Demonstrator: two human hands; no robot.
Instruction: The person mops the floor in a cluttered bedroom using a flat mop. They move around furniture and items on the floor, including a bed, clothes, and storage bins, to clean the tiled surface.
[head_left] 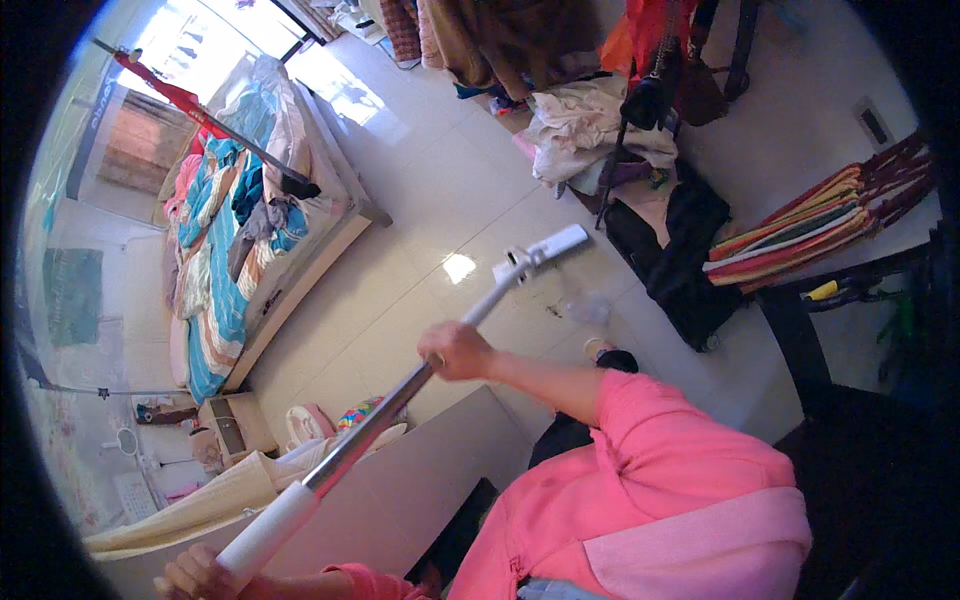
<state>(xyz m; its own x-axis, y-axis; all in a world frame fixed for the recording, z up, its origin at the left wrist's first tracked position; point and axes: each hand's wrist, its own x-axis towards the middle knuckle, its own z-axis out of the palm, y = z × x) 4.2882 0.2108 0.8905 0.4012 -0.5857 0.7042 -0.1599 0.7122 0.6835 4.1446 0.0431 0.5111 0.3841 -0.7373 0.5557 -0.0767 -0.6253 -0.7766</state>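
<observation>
A long broom (385, 408) slants across the view, with a white grip at its lower end, a silver pole and a narrow white head resting on the floor. My right hand (457, 350) is wrapped round the middle of the pole. Low at the left edge, my left hand (196, 573) closes round the end of the white grip. Beside the broom head lie some dark bits of dirt (553, 311) and a crumpled piece of clear plastic (590, 308). What is under the head cannot be made out.
A bed (310, 250) heaped with bedding stands at left. A pale low panel (400, 490) runs close in front of me. At right are a pile of clothes (580, 135), black garments (680, 270), a striped hammock-like cloth (820, 225) and a dark table (800, 340).
</observation>
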